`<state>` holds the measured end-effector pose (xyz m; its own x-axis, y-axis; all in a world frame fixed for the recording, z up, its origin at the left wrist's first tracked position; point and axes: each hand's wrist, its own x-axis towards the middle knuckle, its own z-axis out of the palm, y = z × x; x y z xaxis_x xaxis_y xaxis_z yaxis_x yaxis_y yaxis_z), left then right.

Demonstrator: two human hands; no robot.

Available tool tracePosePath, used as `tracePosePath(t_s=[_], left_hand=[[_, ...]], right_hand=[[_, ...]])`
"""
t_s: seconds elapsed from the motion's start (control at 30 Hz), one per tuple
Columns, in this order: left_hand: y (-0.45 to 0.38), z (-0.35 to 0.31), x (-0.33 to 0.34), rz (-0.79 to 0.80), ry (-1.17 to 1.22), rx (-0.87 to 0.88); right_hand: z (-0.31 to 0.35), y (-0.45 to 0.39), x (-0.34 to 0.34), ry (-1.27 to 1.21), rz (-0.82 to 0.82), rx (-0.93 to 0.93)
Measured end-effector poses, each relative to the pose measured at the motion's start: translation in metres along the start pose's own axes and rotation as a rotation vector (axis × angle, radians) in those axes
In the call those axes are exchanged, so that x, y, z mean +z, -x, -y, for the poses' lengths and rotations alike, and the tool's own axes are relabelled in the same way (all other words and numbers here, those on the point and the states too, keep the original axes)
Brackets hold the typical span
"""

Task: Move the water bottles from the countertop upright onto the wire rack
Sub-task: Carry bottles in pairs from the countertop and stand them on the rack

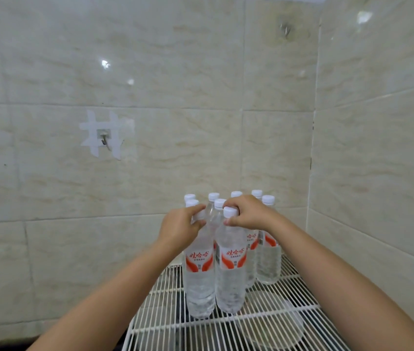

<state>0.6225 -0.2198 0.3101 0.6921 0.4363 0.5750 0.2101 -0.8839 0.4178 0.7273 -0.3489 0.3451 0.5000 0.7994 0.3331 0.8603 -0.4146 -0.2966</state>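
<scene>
Both hands are gripping front bottles' necks, left hand (179, 228) and right hand (247, 212), lowering them squarely onto the wire rack (264, 323) so neither tips.

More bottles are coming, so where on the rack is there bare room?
The wire rack is bare in front of the two front bottles and right of them, toward the side wall. The back is crowded with bottles, where the left hand and right hand grip.

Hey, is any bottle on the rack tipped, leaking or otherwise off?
Nothing stands out. The clear plastic water bottles stand upright and capped on the white wire rack; left hand and right hand each grip a front bottle's neck.
</scene>
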Motion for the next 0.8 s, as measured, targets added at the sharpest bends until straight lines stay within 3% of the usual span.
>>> tracePosePath(t_s=[0.57, 0.67, 0.8], left_hand=[[0.008, 0.007, 0.011, -0.032, -0.034, 0.064], [0.012, 0.000, 0.004, 0.041, 0.036, 0.046], [0.022, 0.000, -0.018, -0.034, -0.024, 0.027]], right_hand=[[-0.017, -0.010, 0.018, -0.075, -0.045, -0.069], [-0.013, -0.005, 0.024, 0.026, -0.061, -0.086], [-0.008, 0.006, 0.038, 0.219, -0.155, -0.101]])
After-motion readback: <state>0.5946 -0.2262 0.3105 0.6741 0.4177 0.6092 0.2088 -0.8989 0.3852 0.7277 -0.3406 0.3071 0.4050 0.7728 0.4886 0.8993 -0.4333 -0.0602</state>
